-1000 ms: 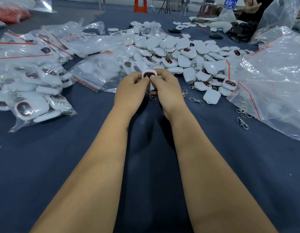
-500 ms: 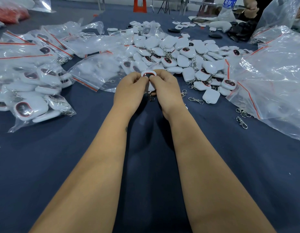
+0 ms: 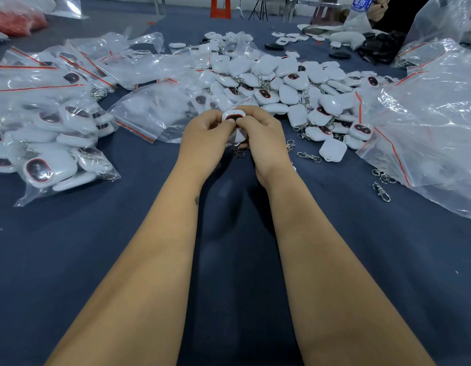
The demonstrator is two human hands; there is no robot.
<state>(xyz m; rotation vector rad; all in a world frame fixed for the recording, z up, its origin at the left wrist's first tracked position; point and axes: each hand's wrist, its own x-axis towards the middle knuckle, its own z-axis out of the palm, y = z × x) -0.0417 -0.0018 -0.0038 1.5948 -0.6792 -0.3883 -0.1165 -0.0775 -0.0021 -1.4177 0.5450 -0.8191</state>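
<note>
White plastic key fob, red-rimmed dark oval face: pinched by left hand and right hand; thumb slip could drop it into loose white fob heap just behind.

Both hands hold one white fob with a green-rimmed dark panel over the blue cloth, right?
Not green: the head view shows a red rim round the dark panel. The left hand and right hand do hold the white fob over the blue cloth.

Glossy white plastic fob; matt blue tablecloth; crinkled clear bags.
</note>
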